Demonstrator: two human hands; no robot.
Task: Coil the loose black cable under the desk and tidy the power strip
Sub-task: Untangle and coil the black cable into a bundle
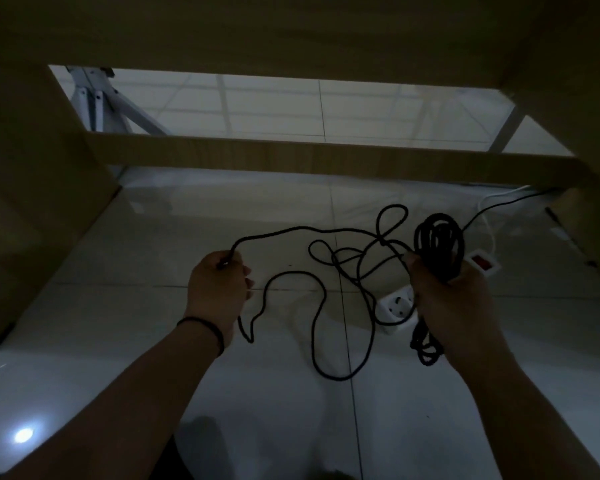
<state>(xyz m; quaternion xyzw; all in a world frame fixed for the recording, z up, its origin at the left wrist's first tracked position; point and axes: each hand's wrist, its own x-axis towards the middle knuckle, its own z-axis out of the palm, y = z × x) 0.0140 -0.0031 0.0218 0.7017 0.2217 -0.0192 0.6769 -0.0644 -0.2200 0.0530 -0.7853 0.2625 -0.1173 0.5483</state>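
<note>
A long black cable (321, 299) lies in loose loops on the white tiled floor under the desk. My right hand (454, 306) grips a bundle of wound coils (439, 242) of that cable, with more loops hanging below the fist. My left hand (219, 289), a dark band on its wrist, pinches a stretch of the same cable near its fingertips. The white power strip (397, 308) lies on the floor behind my right hand, mostly hidden by it; its red switch end (484, 263) shows to the right.
Wooden desk side panels stand at left (32, 202) and right (589, 223), with a low crossbar (291, 157) ahead. A white cord (489, 220) and a thin black lead run off toward the right panel. White metal legs (97, 98) stand beyond the desk.
</note>
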